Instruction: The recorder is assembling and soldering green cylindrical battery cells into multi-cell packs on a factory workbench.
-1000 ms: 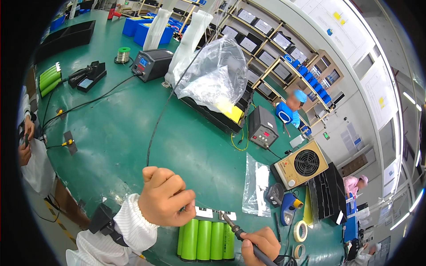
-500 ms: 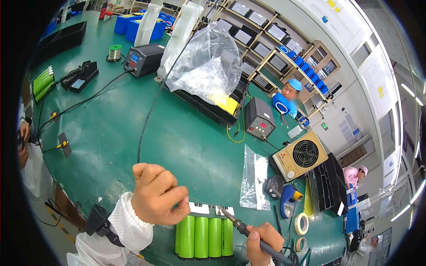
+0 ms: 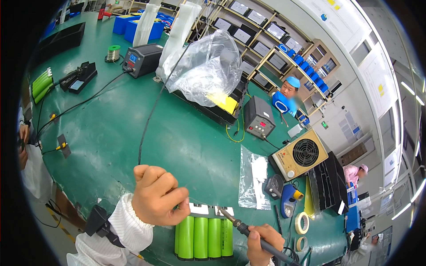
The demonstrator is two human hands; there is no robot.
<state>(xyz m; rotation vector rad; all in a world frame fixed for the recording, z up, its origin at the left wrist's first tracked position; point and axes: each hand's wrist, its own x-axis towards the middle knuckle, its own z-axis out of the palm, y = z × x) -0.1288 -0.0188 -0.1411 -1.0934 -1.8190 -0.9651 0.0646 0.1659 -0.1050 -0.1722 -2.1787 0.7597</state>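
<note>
A pack of green cylindrical battery cells [image 3: 201, 238] lies at the near edge of the green table, white pieces with metal tabs [image 3: 200, 209] along its far end. My right hand [image 3: 265, 243] grips a soldering iron [image 3: 242, 228] by its dark handle. Its tip touches or nearly touches the right-hand tab. Above the pack's left side, my left hand [image 3: 159, 195] is closed in a pinch on what looks like a thin solder wire, barely visible, leading toward the tip. A black cord [image 3: 143, 133] runs up from behind this hand.
Right of the pack are tape rolls [image 3: 302, 223], a blue iron holder [image 3: 289, 199], a plastic bag [image 3: 253, 179] and a beige fan unit [image 3: 301, 155]. Farther back stand a soldering station [image 3: 259, 117] and a bag-covered black tray [image 3: 199, 104]. Other people are around the table.
Both hands and the iron stay almost where they were. The view has shifted very slightly.
</note>
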